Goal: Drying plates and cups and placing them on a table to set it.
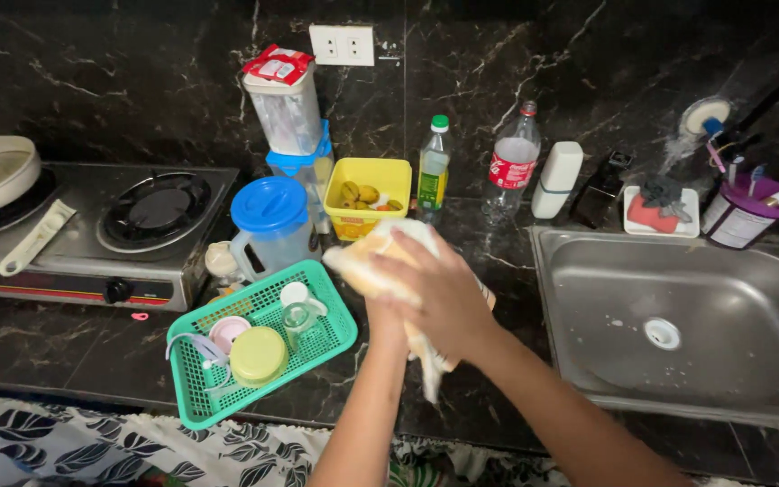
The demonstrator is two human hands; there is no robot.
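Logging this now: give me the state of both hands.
Left hand: mostly hidden behind the right; cannot be told.
Right hand: closed on the pale cloth.

A home kitchen: a gas stove (92, 225) and steel sink (678, 325) set on a black marble counter (47, 347).

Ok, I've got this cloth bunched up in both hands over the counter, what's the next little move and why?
Probably carry the cloth sideways over the sink before squeezing further. Right hand and left hand grip it above the dark counter, beside the green basket of baby-bottle parts, so any drips would land there rather than in the basin.
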